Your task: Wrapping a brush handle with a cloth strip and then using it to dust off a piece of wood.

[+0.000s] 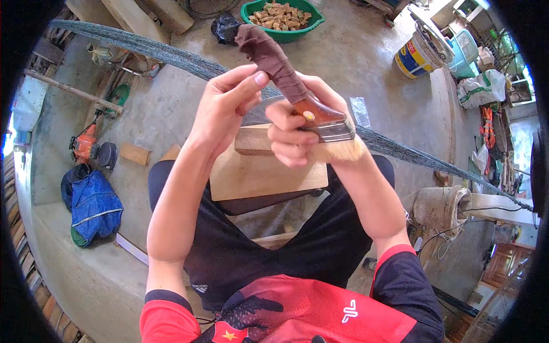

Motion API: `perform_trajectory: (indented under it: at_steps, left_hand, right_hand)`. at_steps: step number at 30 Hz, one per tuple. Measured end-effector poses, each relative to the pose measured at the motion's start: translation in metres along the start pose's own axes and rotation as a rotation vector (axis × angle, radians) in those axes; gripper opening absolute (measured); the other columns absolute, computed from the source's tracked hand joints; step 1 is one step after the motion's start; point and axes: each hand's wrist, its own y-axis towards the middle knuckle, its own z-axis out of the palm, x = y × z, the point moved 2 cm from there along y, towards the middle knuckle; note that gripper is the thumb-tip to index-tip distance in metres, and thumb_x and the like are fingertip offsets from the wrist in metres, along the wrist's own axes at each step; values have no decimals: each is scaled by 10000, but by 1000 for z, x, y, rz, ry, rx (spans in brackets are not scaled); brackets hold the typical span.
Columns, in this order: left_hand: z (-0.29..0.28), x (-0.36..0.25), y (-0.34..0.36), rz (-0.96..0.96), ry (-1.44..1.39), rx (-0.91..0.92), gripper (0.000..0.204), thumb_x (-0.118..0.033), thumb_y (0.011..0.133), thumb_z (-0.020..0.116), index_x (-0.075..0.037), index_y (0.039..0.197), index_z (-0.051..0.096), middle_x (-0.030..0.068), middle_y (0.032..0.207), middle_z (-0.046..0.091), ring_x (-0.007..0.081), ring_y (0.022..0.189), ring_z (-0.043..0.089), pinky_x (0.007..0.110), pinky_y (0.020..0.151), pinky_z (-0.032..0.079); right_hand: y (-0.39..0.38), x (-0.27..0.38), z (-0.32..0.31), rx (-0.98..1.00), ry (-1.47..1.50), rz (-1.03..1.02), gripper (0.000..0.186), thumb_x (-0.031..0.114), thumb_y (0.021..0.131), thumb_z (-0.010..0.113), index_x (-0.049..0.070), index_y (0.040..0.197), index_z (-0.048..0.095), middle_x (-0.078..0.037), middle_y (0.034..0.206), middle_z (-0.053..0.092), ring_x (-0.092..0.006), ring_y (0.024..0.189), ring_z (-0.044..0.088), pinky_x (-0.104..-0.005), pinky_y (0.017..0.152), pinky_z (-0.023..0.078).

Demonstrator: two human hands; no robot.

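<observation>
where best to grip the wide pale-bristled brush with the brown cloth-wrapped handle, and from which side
Probably the bare reddish-brown wooden shoulder above the silvery metal ferrule, from the right: it flares there, the handle slants up-left, and the right hand curls around it.

Brown cloth (280,70) hides most of the paintbrush handle (326,116) from me; the right hand (291,134) partly covers the wooden block (251,140).

I see a red shirt (320,297) with dark mottling (254,306), a white emblem (349,311) and a red patch (220,332) bearing a yellow star (230,335). The left sleeve (166,320) is red with a dark cuff (167,296), the right sleeve (406,288) dark, edged red; the black trousers (337,248) show a small white mark (200,288).
</observation>
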Motion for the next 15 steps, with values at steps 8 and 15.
perform_trajectory:
  at_steps: [8,15]
  left_hand:
    - [-1,-1,-3,92,120,-88,187,-220,1023,670,-45,1027,733,-97,684,438,23,634,335,225,593,258]
    - [-16,1,6,193,208,-261,264,-280,1005,703,-31,1073,758,-83,685,458,26,640,370,225,573,274]
  right_hand:
    - [-1,3,12,-154,-17,-53,803,795,951,355,31,859,583,-110,748,596,-240,684,606,-395,700,553]
    - [-18,27,-19,-651,-764,-366,271,243,1061,581,8,1169,660,-60,984,730,-166,911,713,-336,840,575]
